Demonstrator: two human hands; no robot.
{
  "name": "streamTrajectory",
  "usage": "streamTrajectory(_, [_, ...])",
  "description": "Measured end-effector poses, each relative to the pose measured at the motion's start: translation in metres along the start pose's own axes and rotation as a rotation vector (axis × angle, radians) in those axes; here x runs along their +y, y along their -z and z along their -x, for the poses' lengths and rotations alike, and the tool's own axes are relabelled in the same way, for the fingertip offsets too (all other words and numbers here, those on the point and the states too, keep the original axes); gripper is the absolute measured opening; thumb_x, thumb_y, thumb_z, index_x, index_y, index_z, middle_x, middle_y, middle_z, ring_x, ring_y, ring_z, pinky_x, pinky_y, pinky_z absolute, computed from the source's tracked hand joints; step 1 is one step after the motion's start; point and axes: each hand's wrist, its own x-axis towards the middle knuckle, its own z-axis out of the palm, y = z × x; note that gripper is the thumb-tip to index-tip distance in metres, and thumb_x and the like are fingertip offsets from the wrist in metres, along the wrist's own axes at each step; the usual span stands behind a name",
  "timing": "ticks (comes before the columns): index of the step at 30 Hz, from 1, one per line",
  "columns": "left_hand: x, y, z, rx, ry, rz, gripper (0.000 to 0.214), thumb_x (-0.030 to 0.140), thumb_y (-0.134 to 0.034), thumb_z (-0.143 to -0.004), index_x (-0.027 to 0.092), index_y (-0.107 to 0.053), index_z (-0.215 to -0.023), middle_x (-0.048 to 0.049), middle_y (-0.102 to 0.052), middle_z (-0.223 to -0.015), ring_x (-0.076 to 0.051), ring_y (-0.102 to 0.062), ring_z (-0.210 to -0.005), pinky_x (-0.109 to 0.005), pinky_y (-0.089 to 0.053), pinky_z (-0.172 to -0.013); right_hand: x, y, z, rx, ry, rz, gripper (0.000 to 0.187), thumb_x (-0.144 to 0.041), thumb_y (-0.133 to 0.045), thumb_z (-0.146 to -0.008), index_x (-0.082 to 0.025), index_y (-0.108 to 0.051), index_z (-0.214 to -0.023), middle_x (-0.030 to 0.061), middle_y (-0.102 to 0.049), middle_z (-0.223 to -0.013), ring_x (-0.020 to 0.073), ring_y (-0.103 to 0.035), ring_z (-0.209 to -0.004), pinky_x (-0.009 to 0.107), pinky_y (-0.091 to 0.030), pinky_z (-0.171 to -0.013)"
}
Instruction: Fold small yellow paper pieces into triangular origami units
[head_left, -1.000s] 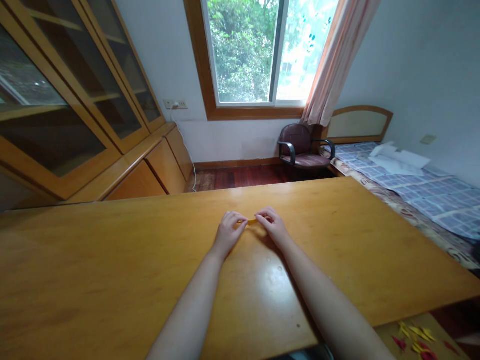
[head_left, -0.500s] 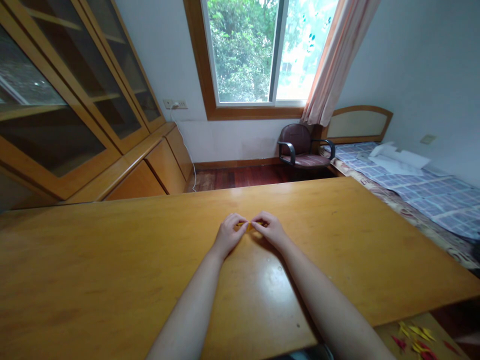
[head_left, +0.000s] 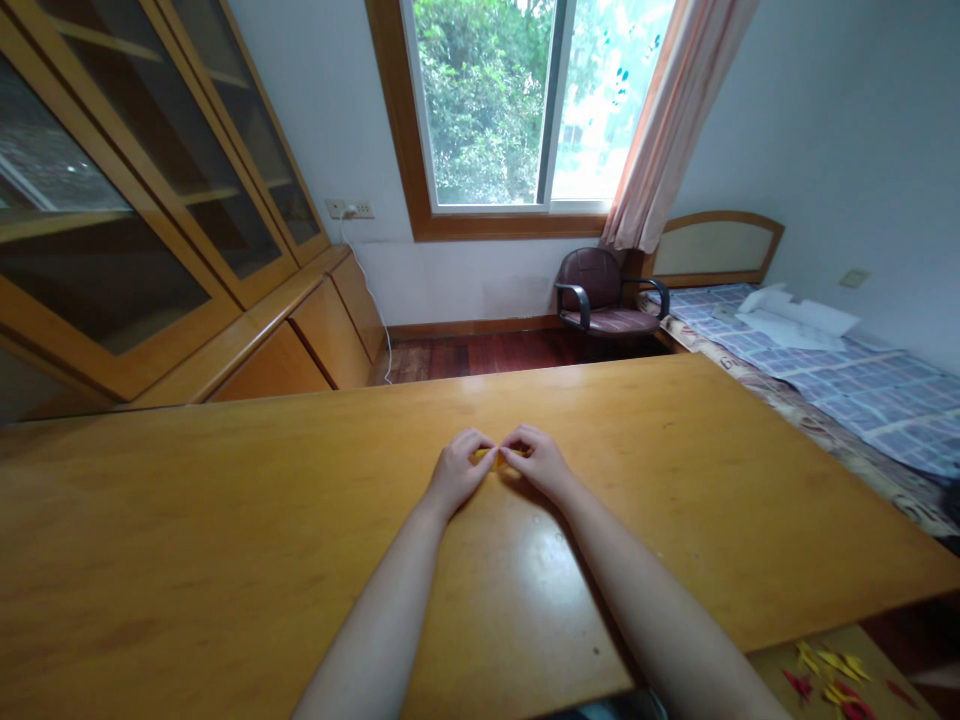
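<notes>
Counter of glossy yellow-brown wood (head_left: 225, 520) lay under the left hand (head_left: 454, 472) and right hand (head_left: 543, 460). Left hand: fingers curled, thumb and fingertips pinched together on a narrow yellow strip (head_left: 482, 456), material too small to tell. Right hand: same pinch, thumb against fingertips, on the strip close beside the left hand's grip. Strip ran between the two hands, mostly covered by fingers; exact shape couldn't be told. Thumb tips nearly met, other fingers bent over.

Well off to the right of the right hand and nearer the body: small yellow pieces (head_left: 834, 661) and small red pieces (head_left: 853, 702) on a flat tan surface (head_left: 772, 662). Beyond the hands: dark maroon padded chair with black armrests (head_left: 596, 280), white-framed sliding window (head_left: 487, 110), pink curtain (head_left: 675, 130). Far right of the right hand: bed with blue-grey checked cover (head_left: 855, 385), crumpled white sheets (head_left: 802, 320) on it. Left of the left hand, past the counter: wooden cabinet with glass doors (head_left: 217, 200).
</notes>
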Motion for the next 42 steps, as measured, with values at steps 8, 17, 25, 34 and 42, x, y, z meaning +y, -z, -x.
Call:
streamTrajectory(8, [-0.003, 0.003, -0.001, 0.117, 0.112, 0.106, 0.016, 0.028, -0.058, -0.086, 0.019, -0.063, -0.075, -0.0018, -0.064, -0.077, -0.016, -0.06, -0.076, -0.027, -0.045, -0.073, 0.011, 0.003, -0.002, 0.109, -0.146, -0.105, 0.011, -0.029, -0.066, -0.077, -0.019, -0.067, -0.074, 0.0014, -0.063, -0.073, 0.0163, -0.057, -0.069, 0.028, -0.043, -0.065])
streamTrajectory(17, [-0.014, 0.003, -0.001, 0.221, 0.285, 0.261, 0.02, 0.036, -0.059, -0.084, 0.019, -0.065, -0.076, -0.0012, -0.064, -0.077, -0.016, -0.06, -0.075, -0.023, -0.044, -0.063, 0.019, 0.005, -0.004, 0.235, -0.294, -0.353, 0.025, -0.043, -0.067, -0.077, -0.019, -0.065, -0.083, 0.0016, -0.064, -0.077, 0.0162, -0.058, -0.072, 0.028, -0.046, -0.068])
streamTrajectory(25, [-0.006, 0.004, -0.002, 0.104, 0.219, 0.247, 0.018, 0.032, -0.059, -0.086, 0.019, -0.067, -0.077, -0.0017, -0.066, -0.079, -0.016, -0.061, -0.078, -0.024, -0.045, -0.07, 0.01, -0.002, -0.002, 0.038, -0.195, -0.154, 0.021, -0.038, -0.067, -0.079, -0.02, -0.067, -0.09, 0.0013, -0.065, -0.08, 0.0158, -0.058, -0.072, 0.028, -0.045, -0.068])
streamTrajectory(34, [-0.012, 0.004, -0.003, 0.152, 0.309, 0.285, 0.02, 0.035, -0.06, -0.084, 0.018, -0.066, -0.075, -0.001, -0.065, -0.074, -0.016, -0.061, -0.073, -0.026, -0.047, -0.07, 0.016, 0.003, -0.003, 0.185, -0.286, -0.388, 0.019, -0.037, -0.068, -0.076, -0.019, -0.062, -0.075, -0.0019, -0.059, -0.07, 0.014, -0.053, -0.067, 0.026, -0.041, -0.065])
streamTrajectory(42, [-0.02, 0.001, -0.003, 0.248, 0.449, 0.442, 0.023, 0.039, -0.063, -0.08, 0.016, -0.066, -0.08, -0.0006, -0.065, -0.073, -0.016, -0.064, -0.074, -0.025, -0.048, -0.073, 0.019, 0.004, -0.005, 0.247, -0.328, -0.49, 0.026, -0.044, -0.067, -0.077, -0.019, -0.061, -0.08, -0.0003, -0.06, -0.073, 0.0133, -0.053, -0.066, 0.025, -0.04, -0.061])
